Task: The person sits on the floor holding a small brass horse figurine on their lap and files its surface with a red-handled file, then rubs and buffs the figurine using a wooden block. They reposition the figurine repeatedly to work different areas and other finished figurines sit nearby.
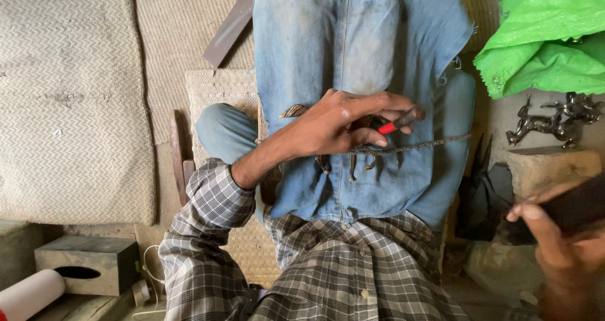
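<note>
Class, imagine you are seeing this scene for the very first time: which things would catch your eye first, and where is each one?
At the centre, the left hand presses a dark metal piece against a blue denim cloth on the lap, with a red-tipped tool in its fingers. At the top right lies a bright green plastic sheet, with a small metal animal figurine just below it. The right hand holds a dark object at the lower right edge.

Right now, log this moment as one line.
left hand: grips red-handled tool | metal piece on denim cloth | right hand: holds dark block
</note>
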The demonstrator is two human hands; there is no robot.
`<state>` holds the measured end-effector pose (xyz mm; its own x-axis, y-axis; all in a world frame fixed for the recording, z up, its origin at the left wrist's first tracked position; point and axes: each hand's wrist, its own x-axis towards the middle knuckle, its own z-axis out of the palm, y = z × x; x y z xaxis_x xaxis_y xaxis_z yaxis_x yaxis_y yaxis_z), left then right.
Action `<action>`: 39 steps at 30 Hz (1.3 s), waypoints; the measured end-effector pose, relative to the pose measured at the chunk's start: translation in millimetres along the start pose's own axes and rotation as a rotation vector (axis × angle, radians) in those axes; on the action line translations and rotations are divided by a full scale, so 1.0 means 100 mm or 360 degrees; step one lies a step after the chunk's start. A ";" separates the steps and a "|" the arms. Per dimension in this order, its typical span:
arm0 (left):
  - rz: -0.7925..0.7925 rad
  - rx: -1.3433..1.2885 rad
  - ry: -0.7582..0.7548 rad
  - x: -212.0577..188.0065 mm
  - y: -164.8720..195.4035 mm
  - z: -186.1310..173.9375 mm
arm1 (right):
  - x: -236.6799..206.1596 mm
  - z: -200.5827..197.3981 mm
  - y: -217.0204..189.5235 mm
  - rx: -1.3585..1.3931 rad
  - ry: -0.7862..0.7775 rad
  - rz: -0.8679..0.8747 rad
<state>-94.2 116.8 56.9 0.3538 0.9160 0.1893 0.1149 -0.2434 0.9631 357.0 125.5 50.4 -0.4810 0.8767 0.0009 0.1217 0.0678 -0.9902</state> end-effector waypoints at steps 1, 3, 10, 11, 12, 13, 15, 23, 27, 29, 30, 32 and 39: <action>-0.0004 -0.0008 -0.0009 -0.01 0.00 -0.01 | 0.02 -0.01 0.00 -0.0043 0.0015 0.0038; 0.0013 0.0004 -0.0010 -0.02 0.01 -0.02 | -0.04 0.02 -0.14 -0.0250 0.0154 0.0253; -0.0055 0.0068 -0.0024 -0.06 0.02 -0.01 | 0.56 0.30 -0.58 -0.1866 -0.0240 -0.0451; -0.0089 0.0106 -0.0024 -0.05 0.01 -0.01 | 0.64 0.34 -0.65 -0.1854 -0.0267 -0.0464; -0.0030 0.0091 -0.0004 -0.06 0.01 -0.01 | 0.69 0.39 -0.70 -0.1829 -0.0252 -0.0493; 0.0024 0.0066 0.0017 -0.07 0.02 0.00 | 0.72 0.44 -0.76 -0.1804 -0.0238 -0.0522; 0.0031 0.0063 0.0031 -0.08 0.01 0.01 | 0.78 0.48 -0.81 -0.1720 -0.0121 -0.0628; 0.0051 0.0115 -0.0021 -0.12 0.01 -0.03 | 0.63 0.15 -0.48 -0.1727 -0.0363 -0.0492; 0.0097 0.0121 0.0015 -0.12 0.01 -0.02 | 0.49 0.02 -0.33 -0.1723 -0.0239 -0.0355; 0.0211 0.0057 0.0054 -0.15 0.02 -0.01 | 0.47 0.06 -0.33 -0.1698 -0.0162 -0.0214; 0.0150 0.0068 0.0044 -0.15 0.02 -0.01 | 0.51 0.08 -0.36 -0.1780 -0.0242 -0.0303; 0.0030 0.0082 0.0018 -0.16 0.03 -0.01 | 0.62 0.10 -0.45 -0.2023 -0.0517 -0.0651; 0.0137 0.0183 0.0071 -0.14 0.01 -0.02 | 0.78 0.24 -0.69 -0.1919 -0.0610 -0.0734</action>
<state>-100.8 104.3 55.7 0.3258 0.9027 0.2809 0.1922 -0.3542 0.9152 290.4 177.7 115.2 -0.8714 0.4865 0.0631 0.4708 0.8655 -0.1711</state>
